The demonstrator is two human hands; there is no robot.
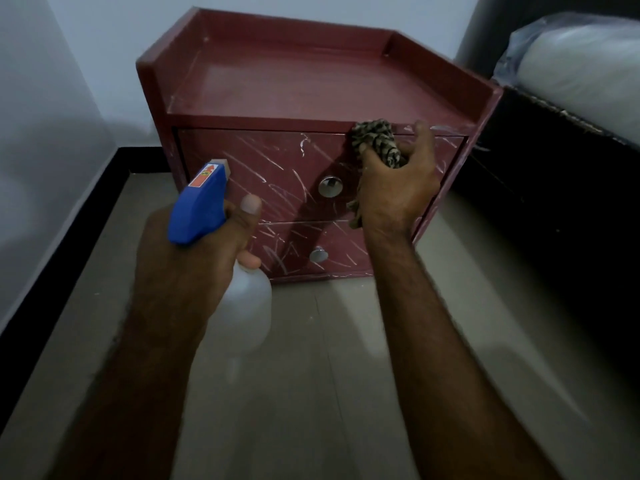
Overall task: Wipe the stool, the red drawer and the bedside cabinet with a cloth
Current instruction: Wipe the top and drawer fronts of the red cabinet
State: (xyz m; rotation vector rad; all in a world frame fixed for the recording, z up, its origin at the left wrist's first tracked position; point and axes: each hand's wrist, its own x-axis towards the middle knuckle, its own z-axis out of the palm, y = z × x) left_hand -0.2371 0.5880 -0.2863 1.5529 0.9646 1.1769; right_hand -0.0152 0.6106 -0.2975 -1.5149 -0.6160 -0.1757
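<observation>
The bedside cabinet (311,84) is set on the floor (329,375) at its far edge, against the wall, with a bed (554,174) just beside it on the right. The cloth (375,140), a patterned rag, is bunched in the grip of the right hand (398,181), whose fingers are curled round it. It is pressed to the front of the upper red drawer (263,168), near the drawer's top edge and right of the round knob (330,186). A spray bottle (242,306) is held in the left hand (194,258), the grip closed round its neck below the blue trigger head, with the nozzle aimed at the drawer front.

White streaks are seen across both drawer fronts, so the wiping here is judged barely begun. The step would be done best with the cloth flattened against the panel rather than balled, drawn in overlapping passes from the top edge downward, and worked closely round the knob. The lower drawer (298,244) is probably to be taken afterwards.
</observation>
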